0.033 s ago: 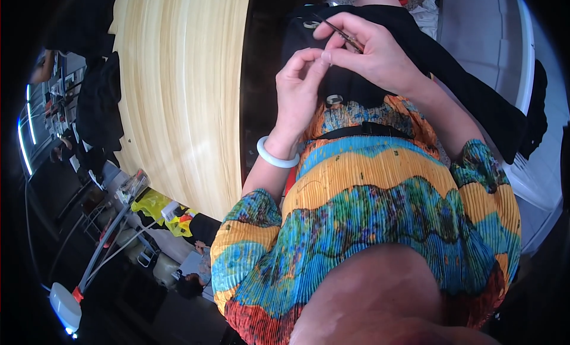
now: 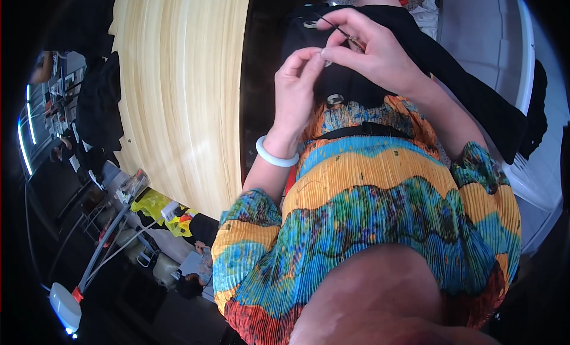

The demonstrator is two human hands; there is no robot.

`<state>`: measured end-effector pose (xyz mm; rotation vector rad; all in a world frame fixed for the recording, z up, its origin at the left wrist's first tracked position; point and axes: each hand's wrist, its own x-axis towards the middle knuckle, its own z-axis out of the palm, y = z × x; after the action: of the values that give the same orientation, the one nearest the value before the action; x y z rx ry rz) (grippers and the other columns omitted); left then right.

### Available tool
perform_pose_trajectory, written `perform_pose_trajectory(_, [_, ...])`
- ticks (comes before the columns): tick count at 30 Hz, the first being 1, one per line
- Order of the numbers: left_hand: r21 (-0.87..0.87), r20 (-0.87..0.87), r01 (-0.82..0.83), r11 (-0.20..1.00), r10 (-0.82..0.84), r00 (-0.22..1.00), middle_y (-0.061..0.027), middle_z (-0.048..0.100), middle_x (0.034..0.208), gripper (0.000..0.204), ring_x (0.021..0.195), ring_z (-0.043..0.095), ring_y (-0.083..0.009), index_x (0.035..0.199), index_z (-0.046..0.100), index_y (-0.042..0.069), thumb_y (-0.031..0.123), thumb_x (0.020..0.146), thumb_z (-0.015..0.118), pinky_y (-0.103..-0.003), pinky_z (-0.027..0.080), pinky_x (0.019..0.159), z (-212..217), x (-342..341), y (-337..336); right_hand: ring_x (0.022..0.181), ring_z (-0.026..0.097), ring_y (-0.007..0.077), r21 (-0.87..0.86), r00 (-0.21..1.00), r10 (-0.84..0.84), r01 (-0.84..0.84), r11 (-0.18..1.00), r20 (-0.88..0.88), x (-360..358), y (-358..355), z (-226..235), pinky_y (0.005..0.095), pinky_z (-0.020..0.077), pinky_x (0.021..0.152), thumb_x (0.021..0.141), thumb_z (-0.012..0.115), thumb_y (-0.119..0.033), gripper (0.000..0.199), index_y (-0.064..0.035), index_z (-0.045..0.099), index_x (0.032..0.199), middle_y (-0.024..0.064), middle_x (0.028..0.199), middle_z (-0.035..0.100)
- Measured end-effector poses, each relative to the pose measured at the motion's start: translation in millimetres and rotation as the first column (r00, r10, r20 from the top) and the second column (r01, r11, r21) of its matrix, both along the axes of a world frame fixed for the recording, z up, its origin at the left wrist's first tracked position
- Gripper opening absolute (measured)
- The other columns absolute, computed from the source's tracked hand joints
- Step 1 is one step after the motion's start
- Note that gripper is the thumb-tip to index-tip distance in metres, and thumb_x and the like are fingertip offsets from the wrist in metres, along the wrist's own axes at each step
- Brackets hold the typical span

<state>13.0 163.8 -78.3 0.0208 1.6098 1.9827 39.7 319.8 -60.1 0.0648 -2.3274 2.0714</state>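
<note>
Thumb and forefinger of my left hand (image 2: pixel 295 78) are pinched together over my lap, touching the fingertips of my right hand (image 2: pixel 380 54). What is between the pinched tips is too small to make out. A slim, dark, pointed tool with a brownish handle (image 2: pixel 357 44) is tucked in my right hand, its tip angled up to the left; it may be thread snips. Under the hands a black garment (image 2: pixel 356 88) is spread over my lap. It bears a pale round button (image 2: pixel 335 99) near my waist and another (image 2: pixel 310 24) farther off. A third shows partly just below my fingertips.
To my left stands a light wood-grain tabletop (image 2: pixel 178 78). A white plastic surface with a raised rim (image 2: pixel 525 66) is on my right. Yellow plastic bags (image 2: pixel 151 203) lie beyond the table's near corner, where another person (image 2: pixel 193 282) is at lower left.
Both hands have shifted very slightly, and part of a pale button now shows below the joined fingertips. My grip on the pointed tool looks the same.
</note>
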Motion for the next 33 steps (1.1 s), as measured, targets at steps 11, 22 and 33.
perform_pose_trajectory(11, [0.323, 0.318, -0.082, 0.943, -0.027, 0.948, -0.0026, 0.055, 0.087, 0.013, 0.069, 0.050, -0.0091, 0.092, 0.055, 0.005, 0.013, 0.087, 0.047, -0.023, 0.043, 0.064, -9, -15, -13, 0.065, 0.058, 0.0234, 0.543, 0.996, 0.053, -0.008, 0.839, -0.066, 14, 11, -10, 0.0319, 0.0440, 0.058, 0.080, 0.054, -0.025, 0.021, -0.0056, 0.052, 0.089, 0.0083, 0.073, 0.058])
perform_pose_trajectory(22, [0.298, 0.319, -0.005, 0.954, -0.094, 0.943, -0.0019, 0.056, 0.084, 0.010, 0.063, 0.048, -0.0050, 0.090, 0.056, 0.004, 0.009, 0.086, 0.049, -0.019, 0.042, 0.061, -5, -11, -9, 0.062, 0.056, 0.0247, 0.621, 0.978, 0.090, 0.046, 0.782, -0.186, 9, 4, -16, 0.0313, 0.0433, 0.053, 0.079, 0.055, -0.022, 0.018, -0.0043, 0.051, 0.081, 0.0088, 0.070, 0.057])
perform_pose_trajectory(33, [0.419, 0.263, -0.055, 0.906, -0.064, 0.963, -0.0075, 0.055, 0.090, 0.018, 0.070, 0.054, -0.0137, 0.089, 0.050, 0.005, 0.018, 0.091, 0.038, -0.024, 0.044, 0.063, -17, -13, -22, 0.070, 0.055, 0.0085, -0.120, 0.974, -0.091, 0.117, 0.986, 0.206, -6, 10, -47, 0.0192, 0.0420, 0.065, 0.081, 0.058, -0.026, 0.036, 0.0025, 0.048, 0.101, 0.0058, 0.073, 0.059])
